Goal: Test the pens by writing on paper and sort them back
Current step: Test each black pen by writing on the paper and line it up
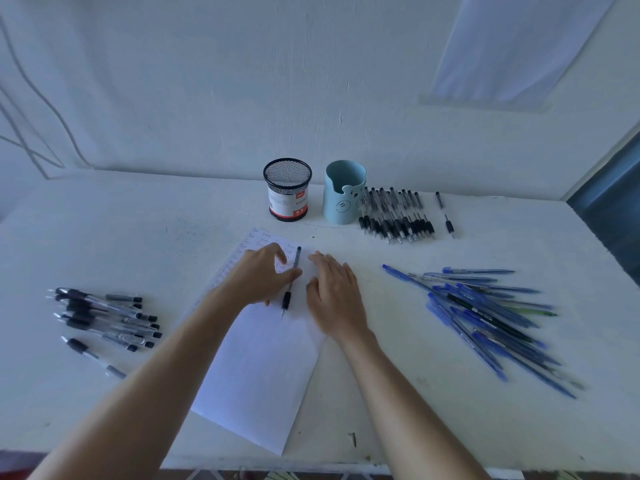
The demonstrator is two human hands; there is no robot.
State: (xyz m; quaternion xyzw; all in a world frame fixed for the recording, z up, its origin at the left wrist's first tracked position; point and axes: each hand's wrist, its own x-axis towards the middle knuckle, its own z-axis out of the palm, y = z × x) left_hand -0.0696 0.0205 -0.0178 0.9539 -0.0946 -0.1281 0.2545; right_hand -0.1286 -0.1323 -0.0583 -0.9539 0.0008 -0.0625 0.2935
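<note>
- I see a clear pen with a black grip (296,261) lying on the white sheet of paper (263,368) mid-desk (173,237), tip towards the camera.
- The left hand (258,275) is loosely curved, thumb tip touching the pen's barrel, gripping nothing.
- The right hand (334,292) lies flat and wide on the paper, just beside the pen.
- A heap of black pens (104,317) sits left, blue pens (485,313) right.
</note>
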